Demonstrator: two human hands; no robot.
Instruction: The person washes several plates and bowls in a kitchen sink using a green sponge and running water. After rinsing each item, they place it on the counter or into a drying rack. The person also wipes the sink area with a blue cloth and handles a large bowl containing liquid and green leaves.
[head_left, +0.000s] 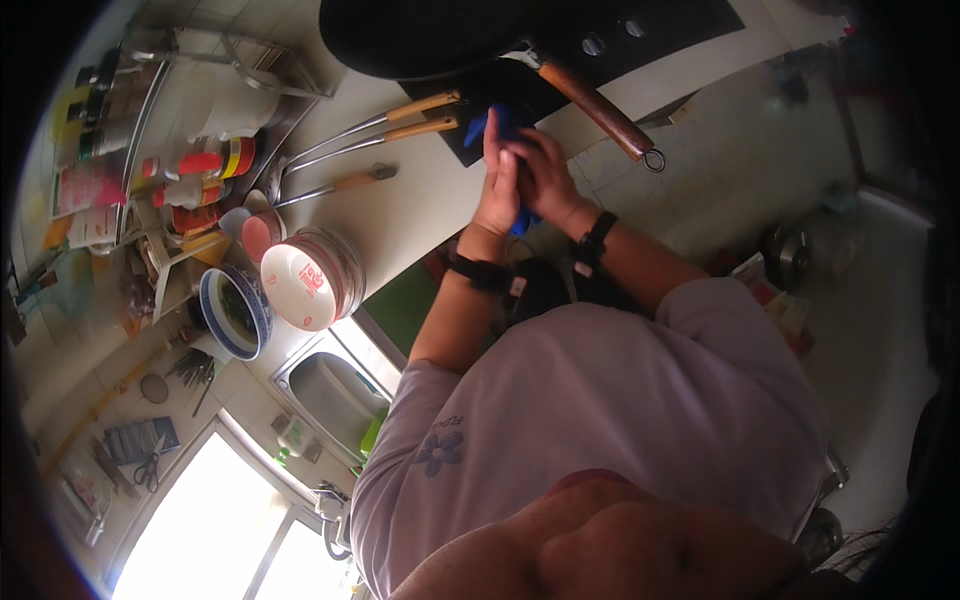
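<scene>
Held close together above the counter edge, my left hand (496, 191) and my right hand (551, 176) press around a blue cloth (486, 126). Part of the cloth shows beyond the fingers, and another bit hangs below, between the wrists; the rest is hidden by my hands. The left hand's thumb and a finger point up, while the right hand's fingers bend over towards it. Just past the hands is a black wok (405, 37) on a black cooktop (555, 97), its wooden handle (596, 109) reaching out to the right over the counter edge.
Several wood-handled utensils (375, 131) lie left of the cooktop. Stacked bowls (300, 289), a blue-and-white bowl (236, 311) and a sink (330, 397) follow along the counter. Racks with bottles (202, 161) stand against the wall. A metal pot (787, 251) is at the right.
</scene>
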